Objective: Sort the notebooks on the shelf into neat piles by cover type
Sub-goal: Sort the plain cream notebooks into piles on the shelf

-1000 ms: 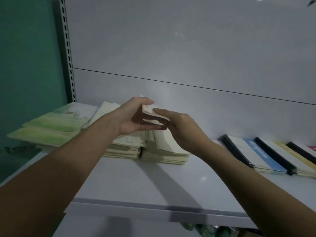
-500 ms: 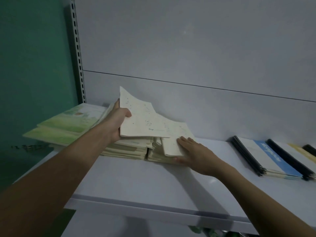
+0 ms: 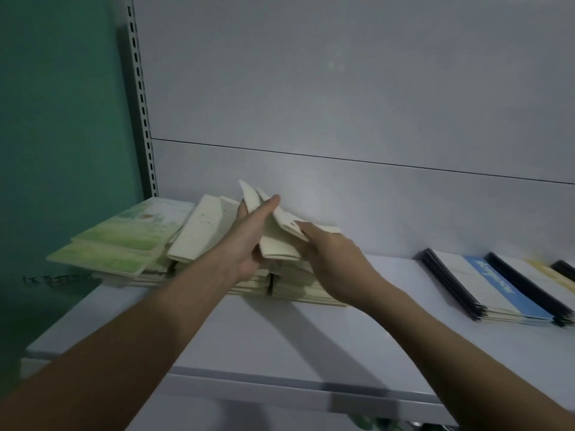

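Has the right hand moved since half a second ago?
Yes. The right hand has risen off the cream notebook pile, where it lay flat, and now holds the lifted cream notebooks with the left hand.

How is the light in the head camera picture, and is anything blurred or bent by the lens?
Head view: dim, bluish light; a faint glare spot on the back panel; the arms throw soft shadows on the shelf. The left hand and right hand on the cream notebooks look slightly soft. The wide lens bows the upright rail.
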